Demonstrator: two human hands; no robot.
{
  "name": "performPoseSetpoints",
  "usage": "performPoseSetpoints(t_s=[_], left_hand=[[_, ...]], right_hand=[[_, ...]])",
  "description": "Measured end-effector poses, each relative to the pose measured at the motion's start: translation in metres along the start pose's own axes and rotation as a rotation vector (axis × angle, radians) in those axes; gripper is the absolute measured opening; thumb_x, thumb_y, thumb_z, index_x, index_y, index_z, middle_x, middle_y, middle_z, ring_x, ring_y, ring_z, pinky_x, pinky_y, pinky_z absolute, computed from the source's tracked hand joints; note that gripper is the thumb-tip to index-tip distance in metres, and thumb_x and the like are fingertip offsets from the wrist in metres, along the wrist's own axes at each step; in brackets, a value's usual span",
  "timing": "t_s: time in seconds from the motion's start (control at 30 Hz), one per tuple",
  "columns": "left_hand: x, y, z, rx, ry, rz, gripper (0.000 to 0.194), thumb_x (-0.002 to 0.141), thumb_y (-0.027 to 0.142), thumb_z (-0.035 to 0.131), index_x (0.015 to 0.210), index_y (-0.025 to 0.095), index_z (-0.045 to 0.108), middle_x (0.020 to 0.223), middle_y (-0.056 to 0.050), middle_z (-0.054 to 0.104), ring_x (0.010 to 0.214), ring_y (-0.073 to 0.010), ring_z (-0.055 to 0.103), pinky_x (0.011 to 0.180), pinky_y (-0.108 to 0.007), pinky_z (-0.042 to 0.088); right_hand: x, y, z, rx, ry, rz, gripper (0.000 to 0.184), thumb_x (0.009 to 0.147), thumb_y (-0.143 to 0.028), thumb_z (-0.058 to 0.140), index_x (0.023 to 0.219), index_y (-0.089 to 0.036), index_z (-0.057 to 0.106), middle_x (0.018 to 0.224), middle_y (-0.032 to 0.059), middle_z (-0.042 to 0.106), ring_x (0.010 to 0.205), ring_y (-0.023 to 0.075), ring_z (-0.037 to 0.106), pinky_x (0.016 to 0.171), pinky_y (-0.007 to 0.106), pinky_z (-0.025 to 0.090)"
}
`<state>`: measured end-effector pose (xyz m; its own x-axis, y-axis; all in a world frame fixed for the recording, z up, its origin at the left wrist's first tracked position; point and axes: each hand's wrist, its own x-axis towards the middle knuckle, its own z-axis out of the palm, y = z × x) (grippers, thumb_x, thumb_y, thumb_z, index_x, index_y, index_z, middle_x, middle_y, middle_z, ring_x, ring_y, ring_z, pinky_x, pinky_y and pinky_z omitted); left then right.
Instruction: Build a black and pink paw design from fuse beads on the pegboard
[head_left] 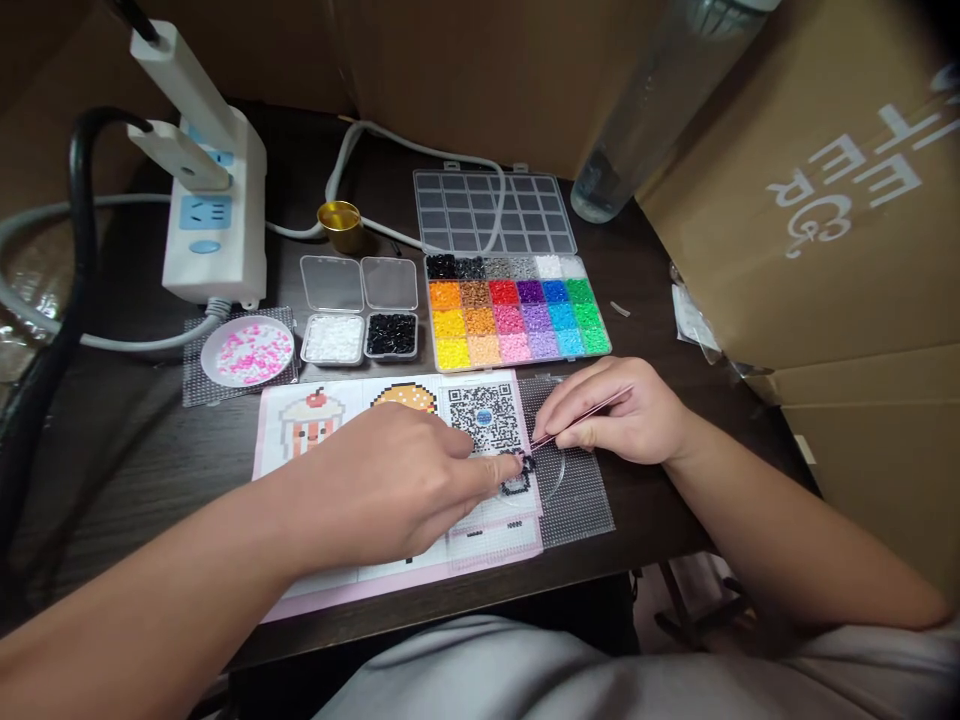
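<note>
My left hand (409, 475) reaches over a sheet of pixel-art patterns (277, 415). Its index finger is stretched out, with the tip at a small black bead outline (516, 483); the other fingers are curled and partly hidden, and nothing shows in them. Pinched in my right hand (622, 410) is a pair of thin pink tweezers (600, 405), their points close to my left fingertip and the bead outline. Under the outline lies a clear pegboard (581, 505) that overlaps the sheet's right side. Whether the tweezers' points hold a bead is too small to tell.
Behind the sheet stand a sorted bead box (517, 312) with its lid (495, 210) laid back, and small boxes of white beads (334, 340) and black beads (391, 335). A bead dish (247, 352), power strip (214, 215), gold cup (342, 226) and bottle (637, 120) surround them.
</note>
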<state>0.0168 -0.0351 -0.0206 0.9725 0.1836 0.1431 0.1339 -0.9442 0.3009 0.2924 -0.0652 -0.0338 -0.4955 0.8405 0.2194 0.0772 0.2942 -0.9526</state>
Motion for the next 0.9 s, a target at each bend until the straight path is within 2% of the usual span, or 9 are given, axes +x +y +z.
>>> performPoseSetpoints(t_s=[0.17,0.37,0.9], left_hand=[[0.0028,0.0006,0.0038,0.005,-0.046,-0.028,0.04,0.108,0.038,0.039,0.133,0.025,0.067,0.068,0.001,0.068,0.055,-0.0168,0.061,0.053,-0.029,0.038],[0.0028,0.0005,0.0044,0.001,-0.069,-0.07,0.04,0.108,0.041,0.038,0.132,0.028,0.067,0.076,-0.001,0.076,0.061,-0.0185,0.067,0.056,-0.03,0.042],[0.0059,0.0026,0.0049,0.021,-0.117,-0.096,0.043,0.108,0.044,0.035,0.128,0.029,0.069,0.071,-0.002,0.073,0.058,-0.019,0.065,0.056,-0.03,0.04]], right_hand=[[-0.0007,-0.0005,-0.0011,-0.022,-0.008,0.0,0.014,0.078,-0.007,0.085,0.088,-0.016,0.085,0.087,0.0098,0.084,0.075,0.017,0.081,0.069,0.021,0.066],[-0.0013,-0.0006,-0.0011,-0.016,0.002,0.016,0.014,0.077,-0.007,0.085,0.087,-0.016,0.085,0.086,0.0094,0.084,0.074,0.0163,0.08,0.067,0.021,0.066],[-0.0005,-0.0011,-0.0014,-0.02,-0.001,0.012,0.013,0.078,-0.007,0.085,0.087,-0.016,0.085,0.086,0.0093,0.084,0.075,0.0168,0.081,0.069,0.021,0.066]])
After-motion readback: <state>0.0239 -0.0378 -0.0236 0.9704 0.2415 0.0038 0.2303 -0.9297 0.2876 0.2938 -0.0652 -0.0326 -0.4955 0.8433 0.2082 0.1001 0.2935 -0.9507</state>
